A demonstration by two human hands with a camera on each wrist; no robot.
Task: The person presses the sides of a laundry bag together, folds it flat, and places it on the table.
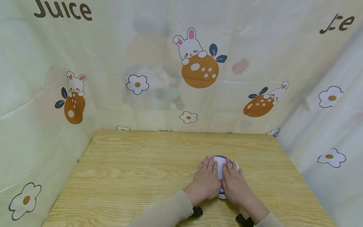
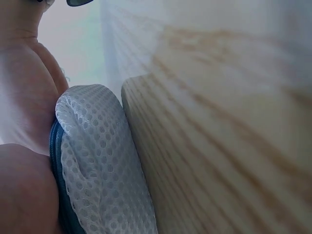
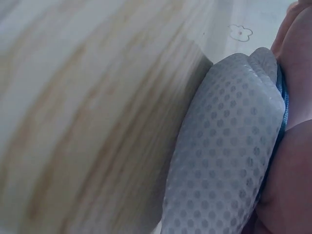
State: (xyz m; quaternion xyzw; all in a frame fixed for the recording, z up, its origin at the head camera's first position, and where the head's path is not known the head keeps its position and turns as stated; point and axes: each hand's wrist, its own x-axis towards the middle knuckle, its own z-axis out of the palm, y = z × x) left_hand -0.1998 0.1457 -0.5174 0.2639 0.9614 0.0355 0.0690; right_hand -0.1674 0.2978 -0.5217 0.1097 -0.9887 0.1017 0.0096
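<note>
A round white mesh bag (image 1: 220, 167) with dark blue edging lies on the wooden table, right of the middle. My left hand (image 1: 207, 178) rests flat on its left part, fingers straight and pointing away from me. On its right part lies my right hand (image 1: 234, 183), also with extended fingers, the thumbs close together. Both hands cover much of the bag. From the side, the left wrist view shows the bag's honeycomb mesh (image 2: 105, 156) bulging between palm and tabletop. In the right wrist view, the blue trim (image 3: 282, 97) runs along the bag's upper edge, against the palm.
The wood-grain table (image 1: 127, 167) stretches to the left and in front of the hands. Pale curtains (image 1: 158, 104) printed with rabbits, fruit and flowers hang behind it and at both sides. Small black devices (image 1: 197, 212) sit at the wrists.
</note>
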